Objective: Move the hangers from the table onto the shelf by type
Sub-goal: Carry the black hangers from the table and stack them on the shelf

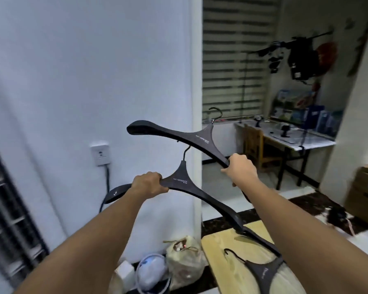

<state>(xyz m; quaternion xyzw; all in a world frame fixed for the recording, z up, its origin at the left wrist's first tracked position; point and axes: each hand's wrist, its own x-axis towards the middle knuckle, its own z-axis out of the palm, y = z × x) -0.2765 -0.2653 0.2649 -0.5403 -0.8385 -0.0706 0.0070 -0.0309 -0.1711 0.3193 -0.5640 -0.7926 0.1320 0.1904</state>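
The left hand (149, 185) grips the left arm of the lower hanger (180, 181), and the right hand (240, 169) grips the right arm of the upper hanger (202, 138). Both are black and held in the air. A third hanger (263, 270) lies on the wooden worktop (219, 272), near right.

Matt dark hangers, pale wood-grain worktop, glossy floor.
The upper hanger (200, 139), which the right hand (240, 169) is gripping, and the lower hanger (181, 181), which the left hand (149, 185) is gripping, are both showing a smooth, matt, near-black finish with small white print; wood or plastic cannot be told. The upper hook (218, 112) is looking like thin dark metal, gleaming slightly. Below the right hand, a third hanger (263, 270) is showing the same matt finish, lying on a worktop (219, 272) of smooth pale wood grain. Beyond the hands the floor (217, 187) is shining glossy; the wall (94, 81) to their left is looking matt, painted white.
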